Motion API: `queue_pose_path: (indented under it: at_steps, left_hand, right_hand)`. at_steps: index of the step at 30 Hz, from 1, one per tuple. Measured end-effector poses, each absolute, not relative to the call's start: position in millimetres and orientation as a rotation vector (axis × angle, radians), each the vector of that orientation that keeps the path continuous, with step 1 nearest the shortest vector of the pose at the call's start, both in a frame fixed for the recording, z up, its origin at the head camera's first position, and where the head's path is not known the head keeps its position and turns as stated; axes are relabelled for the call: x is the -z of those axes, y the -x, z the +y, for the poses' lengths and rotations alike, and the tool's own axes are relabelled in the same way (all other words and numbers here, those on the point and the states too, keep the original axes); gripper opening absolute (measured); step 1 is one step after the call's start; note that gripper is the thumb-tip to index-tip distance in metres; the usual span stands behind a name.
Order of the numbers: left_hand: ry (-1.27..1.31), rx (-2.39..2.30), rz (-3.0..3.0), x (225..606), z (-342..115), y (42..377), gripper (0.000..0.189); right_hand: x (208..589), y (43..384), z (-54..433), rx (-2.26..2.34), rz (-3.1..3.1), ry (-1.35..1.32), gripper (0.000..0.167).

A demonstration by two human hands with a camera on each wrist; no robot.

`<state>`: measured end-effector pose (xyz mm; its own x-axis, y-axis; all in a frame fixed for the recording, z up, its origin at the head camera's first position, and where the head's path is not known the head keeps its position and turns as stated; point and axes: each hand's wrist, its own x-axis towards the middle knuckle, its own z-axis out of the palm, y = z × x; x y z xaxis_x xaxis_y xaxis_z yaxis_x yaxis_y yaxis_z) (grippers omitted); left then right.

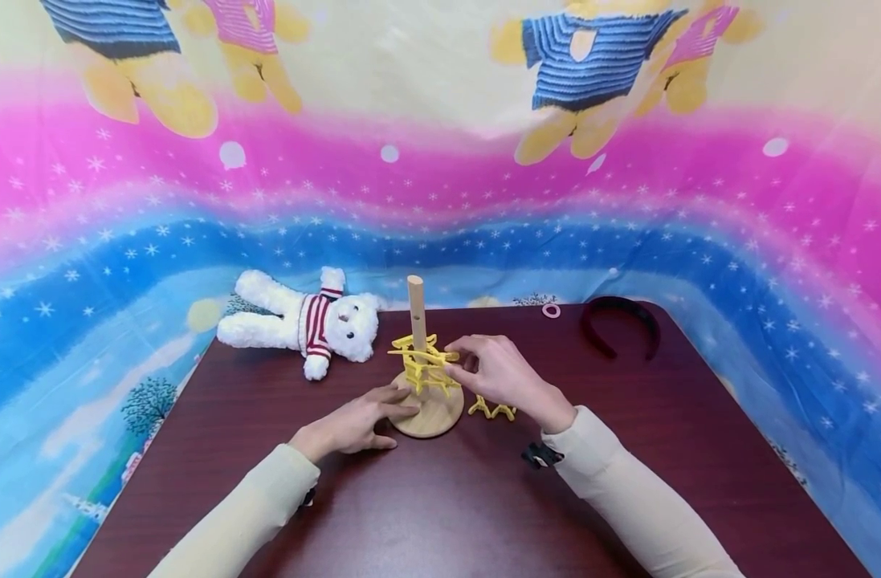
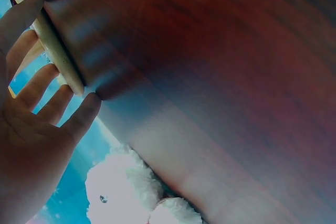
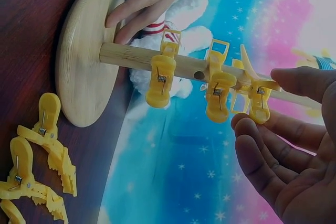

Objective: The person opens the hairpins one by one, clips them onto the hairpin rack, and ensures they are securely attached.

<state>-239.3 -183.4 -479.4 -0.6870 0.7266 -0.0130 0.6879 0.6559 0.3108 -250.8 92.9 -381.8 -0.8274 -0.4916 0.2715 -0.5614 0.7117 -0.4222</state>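
Observation:
A wooden post (image 1: 416,301) rises from a round wooden base (image 1: 434,421) at the middle of the table. My left hand (image 1: 353,421) rests on the base's left side with its fingers spread, their tips over its edge. Several yellow hair clips are fixed along the post, among them a lower clip (image 3: 162,80) and a middle clip (image 3: 220,98). Thumb and fingertips of my right hand (image 1: 501,371) pinch the handles of another yellow hair clip (image 3: 260,100) at the post, above those two. More loose yellow clips (image 1: 492,409) lie on the table, right of the base.
On the back left of the dark table (image 1: 440,514) lies a white teddy bear (image 1: 349,325) in a striped top. A dark red headband (image 1: 621,309) and a small pink ring (image 1: 551,311) lie at the back right. A patterned curtain (image 1: 440,201) hangs behind.

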Motion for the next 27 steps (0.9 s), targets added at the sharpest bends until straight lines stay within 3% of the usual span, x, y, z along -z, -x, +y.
queue_pose_path:
  at_steps: [16, 27]
  left_hand:
    - [-1.201, -0.420, 2.741, 480, -183, 238, 0.061]
    - [-1.215, -0.436, 2.740, 481, -183, 238, 0.062]
  right_hand:
    - [382, 251, 120, -0.897, -2.755, -0.837, 0.031]
    - [391, 253, 148, -0.983, -2.792, -0.723, 0.022]
